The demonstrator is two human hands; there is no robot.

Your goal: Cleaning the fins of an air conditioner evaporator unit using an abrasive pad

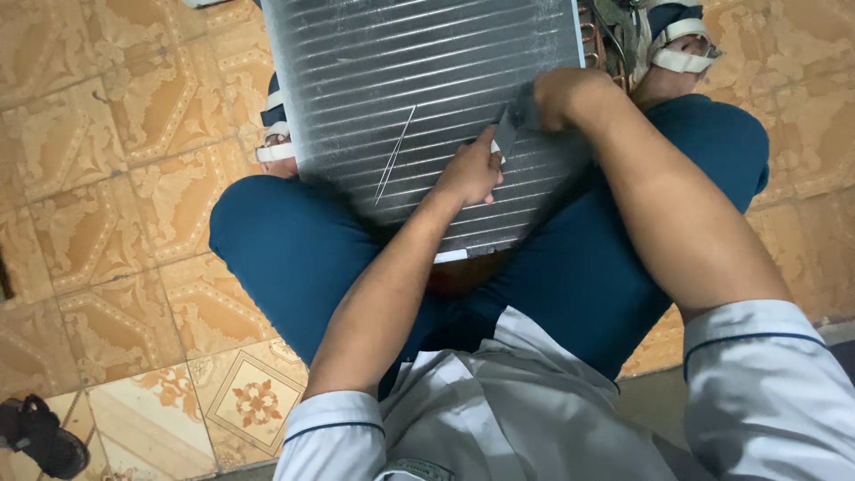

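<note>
One finned metal coil panel (419, 98) leaned across the seated person's two knees. Two hands worked its face: the left hand (470, 171) pressed down, fingers together, and the right hand (563, 93) pinched one small grey tool (508, 127). One black sandal (40, 435) lay apart.

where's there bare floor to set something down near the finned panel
Open tiled floor lies left of the finned panel and the knee, running down to the black sandal at the lower left corner. A narrower strip of tile shows at the far right, past the other knee. It is crowded on the panel, where the left hand and right hand meet around a small grey tool.
</note>
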